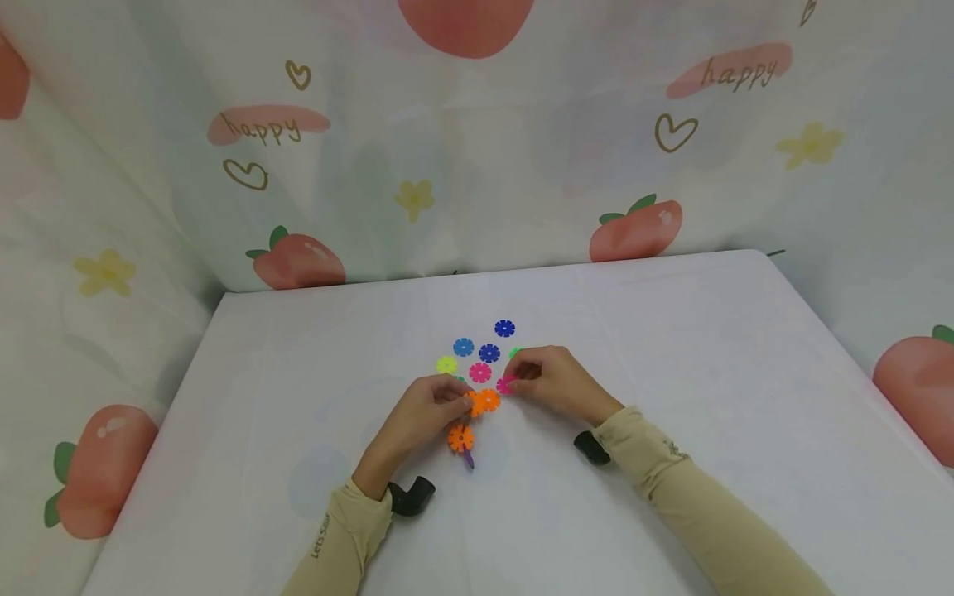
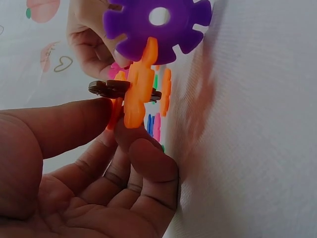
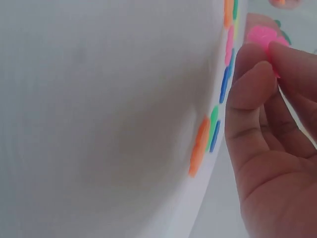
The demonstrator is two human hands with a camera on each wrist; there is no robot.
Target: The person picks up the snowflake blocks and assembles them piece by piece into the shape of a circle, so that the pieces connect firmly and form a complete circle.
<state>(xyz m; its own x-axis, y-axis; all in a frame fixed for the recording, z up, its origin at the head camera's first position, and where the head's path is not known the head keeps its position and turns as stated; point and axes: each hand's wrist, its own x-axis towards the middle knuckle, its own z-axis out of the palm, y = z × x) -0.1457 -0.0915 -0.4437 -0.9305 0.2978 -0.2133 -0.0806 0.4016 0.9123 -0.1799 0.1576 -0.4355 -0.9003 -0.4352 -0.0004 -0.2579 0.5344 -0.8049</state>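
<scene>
My left hand pinches a joined piece of notched plastic discs between thumb and fingers. In the left wrist view this piece shows an orange disc standing on edge, a dark brown disc slotted across it and a purple disc at its top. Close to its right, my right hand holds a pink disc between thumb and fingertips. The two hands are held close together, low over the table. Part of the joined piece is hidden behind the left fingers.
Loose discs lie on the white table just beyond the hands: dark blue, light blue, yellow and another pink one. A green disc and an orange one lie beside the right hand. A printed curtain hangs behind.
</scene>
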